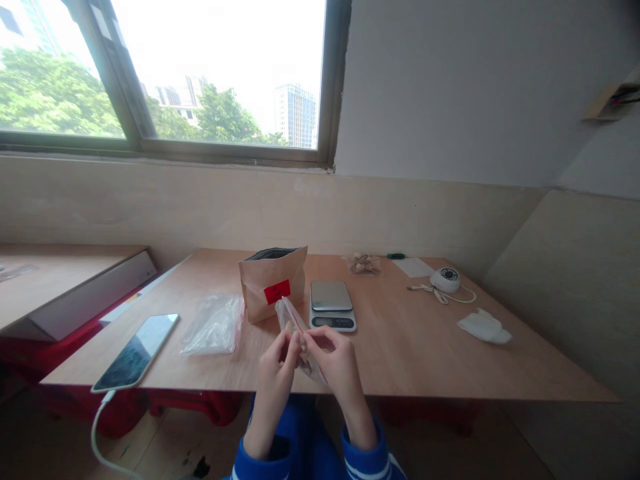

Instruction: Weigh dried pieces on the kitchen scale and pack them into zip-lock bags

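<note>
Both hands meet at the table's front edge around a clear zip bag (287, 313) with a red strip along its top. My left hand (278, 363) pinches one side of the bag. My right hand (333, 357) is closed on the side with the red strip. Something small and pale shows in the bag between my fingers; its kind I cannot make out. Just beyond stands an upright brown paper pouch (255, 287) with its top open and a red label (277, 291) on its front. To its right is a white kitchen scale (331, 300) with a steel plate.
Left of the pouch lies a stack of clear zip bags (213, 325), then a phone (137, 353) on a cable. Toward the back right are a bag of brown bits (364, 264), a green object (396, 256), white paper (413, 267), a corded white dome device (444, 280) and crumpled tissue (484, 327).
</note>
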Tool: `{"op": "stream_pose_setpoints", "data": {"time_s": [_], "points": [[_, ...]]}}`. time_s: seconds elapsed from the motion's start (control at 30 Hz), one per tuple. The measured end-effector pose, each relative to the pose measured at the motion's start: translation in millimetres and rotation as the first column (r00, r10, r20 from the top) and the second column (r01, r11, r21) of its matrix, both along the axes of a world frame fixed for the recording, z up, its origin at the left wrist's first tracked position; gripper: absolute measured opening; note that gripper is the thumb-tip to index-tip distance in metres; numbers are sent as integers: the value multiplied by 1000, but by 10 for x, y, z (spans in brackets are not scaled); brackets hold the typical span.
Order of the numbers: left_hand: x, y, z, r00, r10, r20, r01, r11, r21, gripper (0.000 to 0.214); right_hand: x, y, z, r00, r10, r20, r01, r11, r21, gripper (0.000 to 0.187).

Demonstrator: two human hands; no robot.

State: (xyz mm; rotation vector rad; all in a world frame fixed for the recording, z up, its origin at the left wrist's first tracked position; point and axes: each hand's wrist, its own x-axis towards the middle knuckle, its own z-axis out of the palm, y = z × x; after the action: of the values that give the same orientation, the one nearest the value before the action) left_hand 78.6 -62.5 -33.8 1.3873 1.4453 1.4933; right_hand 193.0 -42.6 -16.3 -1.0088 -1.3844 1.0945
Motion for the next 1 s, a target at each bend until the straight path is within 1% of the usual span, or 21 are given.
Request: {"op": "stream_pose_setpoints", "data": {"time_s": [0.17,0.33,0.43,0.57,0.63,0.67,0.73,0.77,0.8,0.87,0.9,0.93,1.0], "points": [[-6,22,-24,997,-71,8,71,997,-6,37,-2,11,-23,997,58,-49,-60,996,-61,27],[-43,67,-88,993,-104,62,105,994,-15,36,49,39,-49,995,92,-48,-94,995,-43,25],[-26,74,-94,994,-102,45,103,995,-5,35,63,36,-48,994,90,-62,-93,995,-37,24],[43,57,-83,1000,-25,15,25,1000,19,32,28,31,-45,999,11,-46,-11,1000,-7,23],[51,33,-67,1000,9,-4,-8,1000,30,31,48,51,-60,995,-94,-32,94,996,4,24],[40,17,-54,1000,22,-19,-21,999,36,33,81,69,-71,983,-179,-40,180,984,1,25],[-7,-13,-20,998,39,-53,-36,998,47,38,191,116,-92,927,-363,-91,361,932,-32,29],[-38,-24,-2,997,33,-69,-30,998,51,40,258,138,-97,896,-426,-125,422,905,-56,31],[-69,-28,12,997,9,-81,-5,999,50,41,323,157,-95,877,-453,-158,446,891,-78,33],[-117,-13,20,994,-88,-70,91,995,43,42,419,173,-66,878,-428,-215,412,904,-115,38],[-129,3,10,990,-132,-38,134,990,45,42,441,169,-39,885,-400,-237,380,916,-128,39],[-134,24,-11,987,-158,17,157,986,48,43,445,160,-6,891,-374,-256,349,927,-139,40],[-129,64,-81,972,-148,181,142,989,42,41,406,136,67,899,-333,-286,299,941,-157,40]]}}
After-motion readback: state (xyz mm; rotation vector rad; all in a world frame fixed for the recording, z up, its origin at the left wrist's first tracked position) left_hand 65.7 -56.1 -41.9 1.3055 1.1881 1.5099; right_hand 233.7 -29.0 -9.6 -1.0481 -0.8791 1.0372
